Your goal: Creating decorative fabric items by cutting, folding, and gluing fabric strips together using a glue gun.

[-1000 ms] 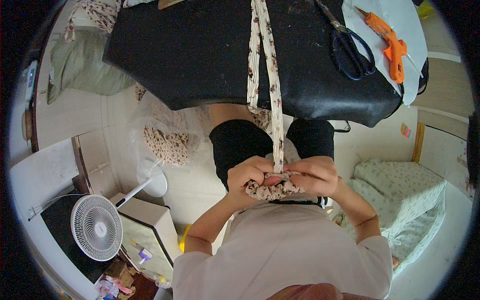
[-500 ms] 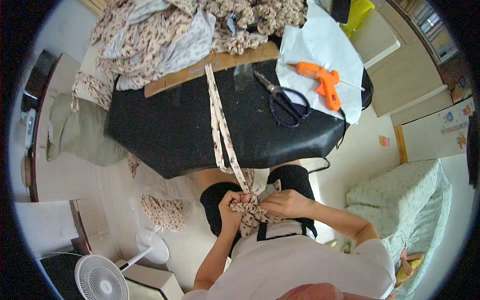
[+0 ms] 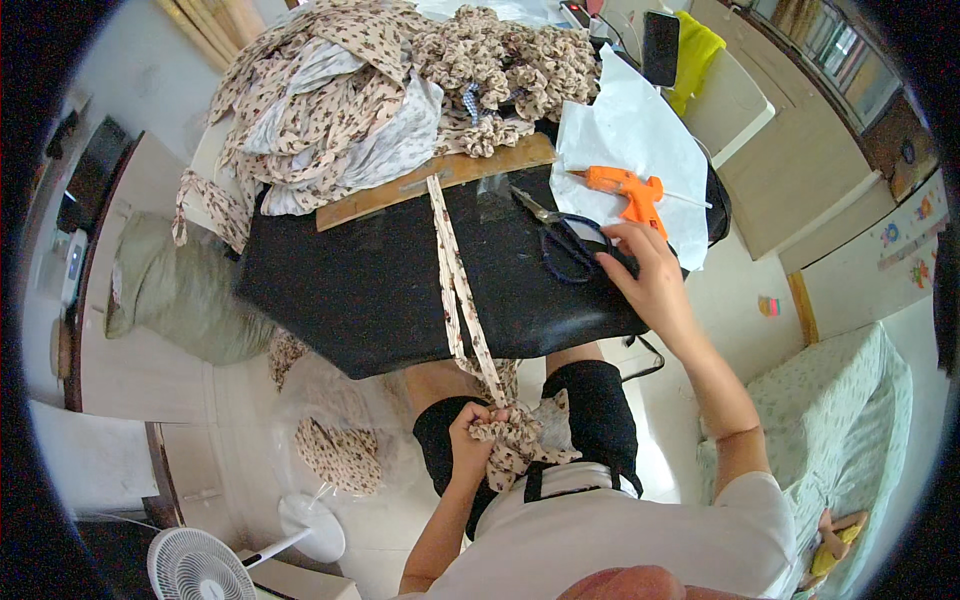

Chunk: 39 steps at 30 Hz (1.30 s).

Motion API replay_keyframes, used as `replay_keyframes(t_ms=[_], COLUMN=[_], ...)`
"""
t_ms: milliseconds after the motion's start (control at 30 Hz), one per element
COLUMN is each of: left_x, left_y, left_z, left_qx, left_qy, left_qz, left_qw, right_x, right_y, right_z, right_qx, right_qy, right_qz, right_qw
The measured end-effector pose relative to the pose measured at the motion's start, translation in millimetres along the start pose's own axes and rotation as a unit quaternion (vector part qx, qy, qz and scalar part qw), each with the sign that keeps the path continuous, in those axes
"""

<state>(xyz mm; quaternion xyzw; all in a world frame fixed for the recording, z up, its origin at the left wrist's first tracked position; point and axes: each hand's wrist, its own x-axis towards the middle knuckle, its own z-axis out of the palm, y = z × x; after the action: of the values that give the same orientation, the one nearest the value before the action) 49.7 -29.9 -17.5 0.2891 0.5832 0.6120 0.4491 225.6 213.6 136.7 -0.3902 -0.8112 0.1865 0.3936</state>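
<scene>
In my lap, my left hand [image 3: 470, 440] is closed round a gathered bunch of cream floral fabric [image 3: 515, 450], its ruffled part by my fingers and a loose flap spreading to the right. From that bunch a long narrow fabric strip [image 3: 450, 285], doubled into a loop, runs up over the table to a wooden ruler. My right hand [image 3: 650, 280] reaches over the table's right side, thumb and fingers apart, its fingertips at the right edge of the dark handles of the scissors [image 3: 568, 250]. Just beyond it, an orange glue gun [image 3: 625, 190] lies on white paper.
A wooden ruler [image 3: 435, 185] crosses the black tabletop [image 3: 350, 290]. Behind it are heaped printed fabric [image 3: 310, 110] and several scrunched fabric pieces [image 3: 505, 60]. A phone [image 3: 660, 48] stands at the far right. Lower left are a white fan [image 3: 200, 565] and bagged fabric [image 3: 340, 455].
My right hand has let go of the fabric in my lap and moved up and right to the scissors. My left hand keeps its hold. The view has shifted slightly.
</scene>
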Motion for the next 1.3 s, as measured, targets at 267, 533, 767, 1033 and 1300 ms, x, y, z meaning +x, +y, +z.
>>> replay_keyframes(t_ms=[267,533,767,1033,1300], left_x=[-35,-29,-34,-43,-53], left_y=[43,86,88,84,82], left_z=[8,10,8,11,16], left_qx=[0.122,0.032,0.006,-0.021,-0.120], left_qy=[-0.044,-0.066,-0.049,-0.029,-0.009], left_qz=[0.178,0.208,0.171,0.119,0.009], left_qw=[0.975,0.975,0.984,0.992,0.993], right_x=[50,61,-16,-38,-28], right_y=[10,3,-25,-19,-28], right_z=[11,-34,-30,0,22], right_qx=[-0.129,0.152,0.262,0.141,0.116], right_qy=[-0.281,-0.329,-0.588,-0.699,-0.776], right_qz=[0.031,0.134,0.116,0.027,0.007], right_qw=[0.950,0.922,0.757,0.701,0.619])
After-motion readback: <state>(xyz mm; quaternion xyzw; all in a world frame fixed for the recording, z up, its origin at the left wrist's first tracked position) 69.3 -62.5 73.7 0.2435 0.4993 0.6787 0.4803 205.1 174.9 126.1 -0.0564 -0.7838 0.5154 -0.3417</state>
